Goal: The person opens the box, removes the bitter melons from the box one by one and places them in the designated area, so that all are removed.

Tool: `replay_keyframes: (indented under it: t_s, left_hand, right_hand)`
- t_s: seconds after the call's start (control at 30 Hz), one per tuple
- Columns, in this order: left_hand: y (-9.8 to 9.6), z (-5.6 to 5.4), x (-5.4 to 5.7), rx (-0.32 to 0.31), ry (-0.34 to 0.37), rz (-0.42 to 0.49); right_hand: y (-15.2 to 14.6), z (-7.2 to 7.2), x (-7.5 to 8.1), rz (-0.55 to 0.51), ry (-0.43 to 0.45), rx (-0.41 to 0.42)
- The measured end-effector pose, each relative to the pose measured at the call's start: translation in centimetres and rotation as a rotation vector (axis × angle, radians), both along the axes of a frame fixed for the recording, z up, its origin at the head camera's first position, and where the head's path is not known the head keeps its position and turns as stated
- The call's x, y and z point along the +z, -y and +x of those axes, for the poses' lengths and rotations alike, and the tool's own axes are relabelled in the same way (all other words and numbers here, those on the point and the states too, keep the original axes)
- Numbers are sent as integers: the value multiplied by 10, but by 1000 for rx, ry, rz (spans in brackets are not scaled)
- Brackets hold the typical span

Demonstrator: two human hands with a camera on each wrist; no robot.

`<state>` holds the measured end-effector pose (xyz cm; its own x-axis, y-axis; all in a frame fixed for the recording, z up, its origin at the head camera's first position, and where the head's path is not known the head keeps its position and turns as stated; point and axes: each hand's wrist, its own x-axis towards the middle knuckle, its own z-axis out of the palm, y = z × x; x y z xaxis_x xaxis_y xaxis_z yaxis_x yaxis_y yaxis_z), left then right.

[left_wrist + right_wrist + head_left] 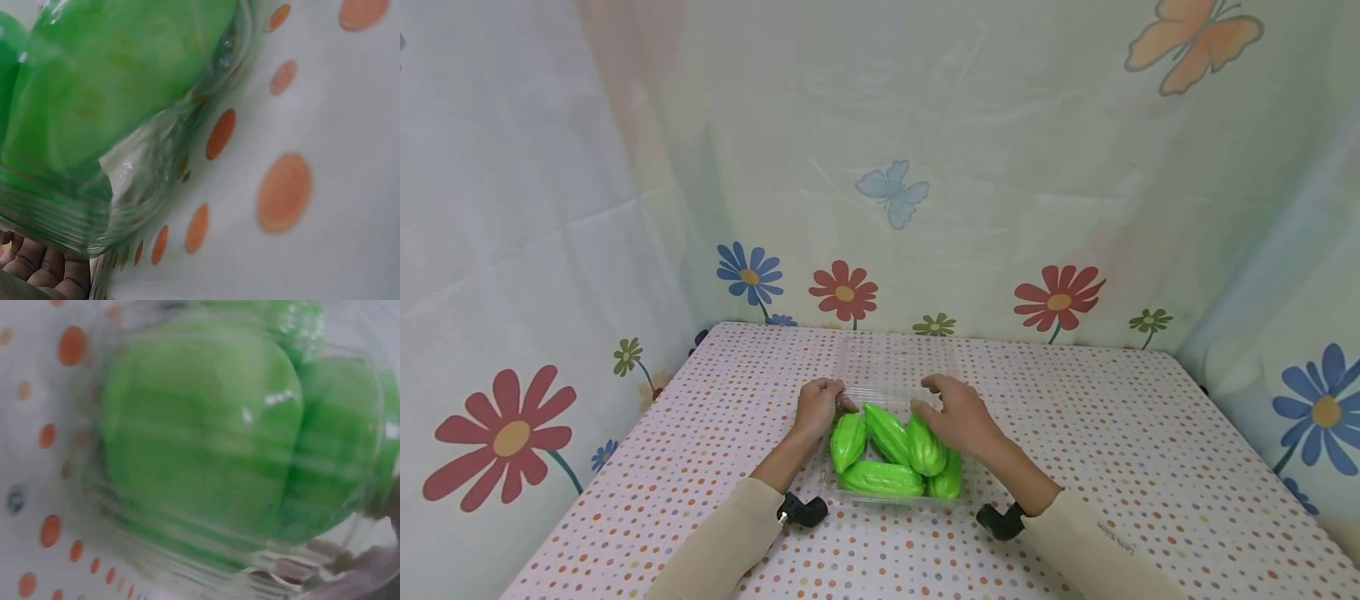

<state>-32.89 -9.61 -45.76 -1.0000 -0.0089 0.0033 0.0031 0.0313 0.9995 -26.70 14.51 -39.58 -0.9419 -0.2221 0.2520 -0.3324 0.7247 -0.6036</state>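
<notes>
A clear plastic clamshell box [891, 500] holds several bright green, ridged fruits that look like star fruit. My left hand [817, 408] grips the box's far left corner, and in the left wrist view its curled fingers [50, 265] show beside the ribbed wall. Over the far right corner hovers my right hand [961, 417], thumb at the tip of one star fruit [927, 450], the forefinger spread apart from it. That fruit leans on another star fruit [947, 477]. Through the clear wall the right wrist view shows blurred fingertips [294, 569] past the fruit [200, 431].
The box's transparent lid [895, 358] lies folded back on the far side. A dotted cloth covers the table [1075, 433]. Curtains [970, 208] printed with flowers and butterflies stand close behind and at both sides.
</notes>
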Motion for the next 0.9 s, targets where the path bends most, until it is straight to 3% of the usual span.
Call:
replay_keyframes:
  t_s: [0.2,0.5,0.7,0.9]
  left_hand:
    - [0,0,0,16,4,8]
    - [-1,4,-4,-1,20,31]
    - [-2,2,-4,8,2,18]
    - [-2,0,-2,13,17,93]
  right_hand:
    - [4,3,-8,93,-59,7]
    - [9,18,-15,145,-31,-12]
    - [9,18,-16,195,-23,-25]
    - [13,19,-15,223,-23,-23]
